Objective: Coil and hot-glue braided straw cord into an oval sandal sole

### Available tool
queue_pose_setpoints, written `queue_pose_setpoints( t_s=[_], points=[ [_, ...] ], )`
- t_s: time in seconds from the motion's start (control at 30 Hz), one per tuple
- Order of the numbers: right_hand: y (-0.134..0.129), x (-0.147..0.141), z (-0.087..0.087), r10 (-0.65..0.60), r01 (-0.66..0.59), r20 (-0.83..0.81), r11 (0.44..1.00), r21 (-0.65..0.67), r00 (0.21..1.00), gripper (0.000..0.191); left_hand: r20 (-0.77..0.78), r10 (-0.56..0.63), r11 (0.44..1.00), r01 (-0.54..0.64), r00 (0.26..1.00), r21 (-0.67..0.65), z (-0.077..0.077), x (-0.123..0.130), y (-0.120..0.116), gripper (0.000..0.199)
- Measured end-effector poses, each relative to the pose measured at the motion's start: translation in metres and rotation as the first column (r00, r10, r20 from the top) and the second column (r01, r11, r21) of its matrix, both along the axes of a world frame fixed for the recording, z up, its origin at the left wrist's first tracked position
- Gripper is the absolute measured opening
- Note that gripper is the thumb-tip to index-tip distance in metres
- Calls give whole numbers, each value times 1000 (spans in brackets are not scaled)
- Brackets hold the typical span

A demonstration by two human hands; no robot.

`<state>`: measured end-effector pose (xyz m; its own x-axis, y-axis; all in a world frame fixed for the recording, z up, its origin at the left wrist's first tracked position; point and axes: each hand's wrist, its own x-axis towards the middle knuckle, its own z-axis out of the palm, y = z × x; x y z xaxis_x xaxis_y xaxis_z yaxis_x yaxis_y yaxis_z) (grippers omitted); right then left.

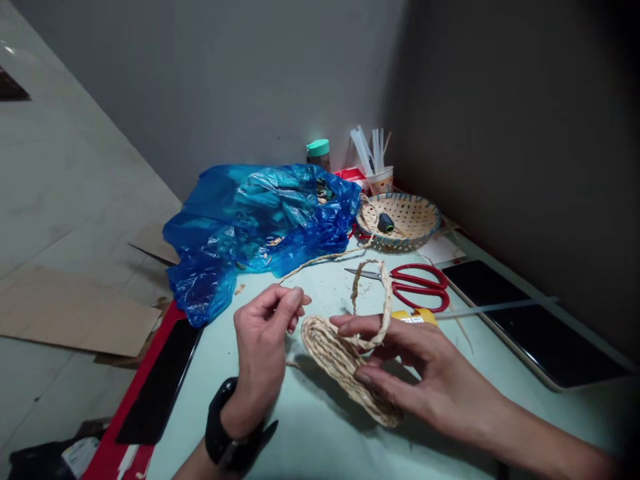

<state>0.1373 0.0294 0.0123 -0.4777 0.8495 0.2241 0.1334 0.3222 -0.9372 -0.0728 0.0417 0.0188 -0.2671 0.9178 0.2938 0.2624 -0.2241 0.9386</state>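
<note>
My right hand (415, 370) grips an oval, flat coil of braided straw (345, 367), thumb on its near face and fingers behind. A loose loop of braided straw cord (387, 293) rises from the coil over those fingers. Left of the coil, my left hand (267, 327) is closed in a pinch, with a black band on its wrist. Whatever sits between its fingertips is too small to make out. A thin twisted straw cord (325, 258) runs from behind this hand toward the woven basket (415, 217). Red-handled scissors (420, 287) lie beyond my right hand.
A crumpled blue plastic bag (260, 213) covers the back left of the pale table. Behind the basket are a cup of white sticks (381, 181) and a green-lidded jar (319, 153). A tablet (525, 320) lies right, a black phone-like slab (157, 383) left. Walls stand behind.
</note>
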Motion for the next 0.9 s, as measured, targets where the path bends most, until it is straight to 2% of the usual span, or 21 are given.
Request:
queue_pose_setpoints(
  t_s=[0.13, 0.4, 0.67, 0.8, 0.9],
  points=[
    [1, 2, 2, -2, 2, -4, 999, -38, 1000, 35, 128, 47, 999, -45, 991, -24, -7, -10, 11, 26],
    [8, 5, 0, -54, 14, -178, 975, -222, 983, 39, 192, -20, 997, 32, 981, -64, -17, -1, 17, 46],
    [21, 6, 2, -116, 76, -249, 983, -165, 961, 41, 216, -186, 963, 221, 959, -155, -24, -3, 22, 47],
    [26, 7, 0, -125, 93, -269, 987, -129, 955, 39, 234, -228, 944, 274, 945, -185, -30, -11, 26, 28],
    [28, 7, -1, -124, 97, -281, 989, -108, 952, 38, 249, -255, 935, 304, 934, -181, -27, -12, 27, 24]
  ],
)
